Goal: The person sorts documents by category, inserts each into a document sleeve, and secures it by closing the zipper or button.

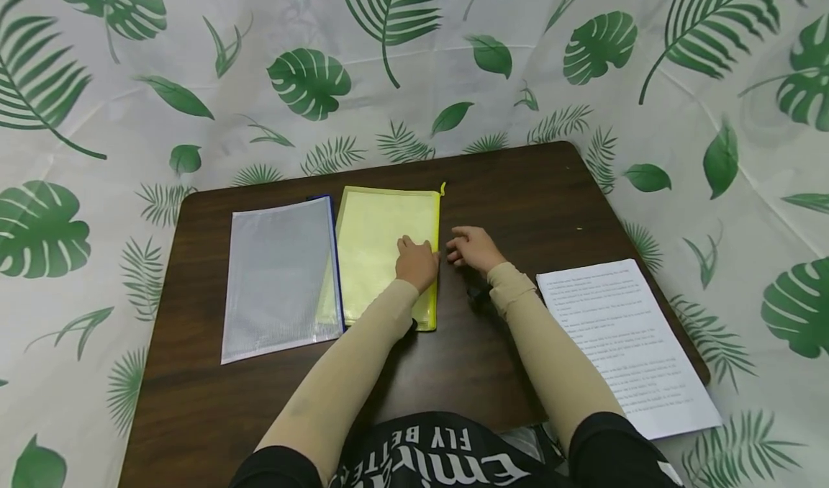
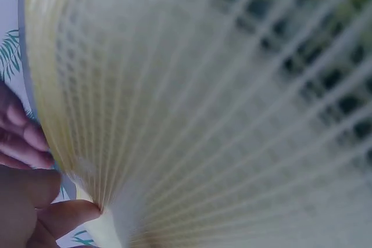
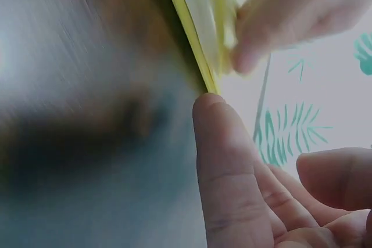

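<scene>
A yellow mesh zip pouch [image 1: 382, 222] lies on the dark wooden table, its yellow zip edge on the right. My left hand [image 1: 417, 263] is over that edge and pinches the pouch's upper layer; in the left wrist view its thumb and finger meet at the mesh [image 2: 174, 97]. The right wrist view shows a gap between the two yellow edges [image 3: 192, 33]. Just right of the pouch is my right hand [image 1: 475, 249], fingers relaxed, one fingertip right at the lower edge.
A clear mesh pouch with a blue edge [image 1: 281, 279] lies to the left, overlapping the yellow one. A stack of printed paper [image 1: 628, 344] sits at the right, jutting past the table's edge [image 1: 648, 279]. Leaf-patterned cloth surrounds the table.
</scene>
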Tool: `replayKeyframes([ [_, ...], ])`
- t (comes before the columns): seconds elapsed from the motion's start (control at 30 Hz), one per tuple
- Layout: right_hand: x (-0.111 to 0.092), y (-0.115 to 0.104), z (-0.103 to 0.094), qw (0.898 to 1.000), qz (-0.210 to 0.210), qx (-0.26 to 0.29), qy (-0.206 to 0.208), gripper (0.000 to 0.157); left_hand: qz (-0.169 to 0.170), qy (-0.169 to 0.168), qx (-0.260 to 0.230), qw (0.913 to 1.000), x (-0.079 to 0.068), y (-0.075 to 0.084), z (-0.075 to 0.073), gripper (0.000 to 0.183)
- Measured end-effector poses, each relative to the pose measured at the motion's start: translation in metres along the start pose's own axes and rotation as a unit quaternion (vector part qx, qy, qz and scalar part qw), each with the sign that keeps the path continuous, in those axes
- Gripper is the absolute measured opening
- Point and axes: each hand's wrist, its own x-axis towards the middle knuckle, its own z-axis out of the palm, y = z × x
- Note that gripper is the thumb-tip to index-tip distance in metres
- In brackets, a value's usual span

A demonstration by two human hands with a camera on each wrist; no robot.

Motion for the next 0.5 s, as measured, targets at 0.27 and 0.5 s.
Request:
replayKeyframes([
  [0.27,0.068,-0.029,-0.02,0.983,-0.069,-0.16,0.064,0.038,0.017,0.026,0.107,0.9937,0.001,-0.004,0.005,0.055],
  [0.5,0.114,-0.029,-0.014,0.918,-0.093,-0.378,0.081,0.037,0.023,0.051,0.135,0.9893,-0.01,-0.003,0.011,0.054],
])
